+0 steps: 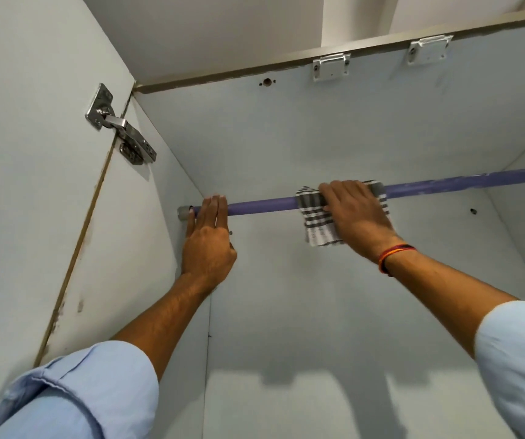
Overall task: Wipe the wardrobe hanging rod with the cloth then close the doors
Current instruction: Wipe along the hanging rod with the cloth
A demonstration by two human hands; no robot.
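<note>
A purple hanging rod (261, 206) runs across the inside of a pale wardrobe, from a grey end socket (183, 213) on the left wall up toward the right edge. My right hand (354, 213) presses a grey-and-white striped cloth (316, 224) around the rod near its middle; the cloth's loose end hangs below. My left hand (207, 242) rests at the rod's left end, fingers straight and together over the rod, holding nothing. The left door (33, 160) stands open.
A metal hinge (121, 126) joins the left door to the wardrobe side. Two white brackets (330, 65) sit under the front edge of the top panel. The back panel (318, 312) is bare, with small holes.
</note>
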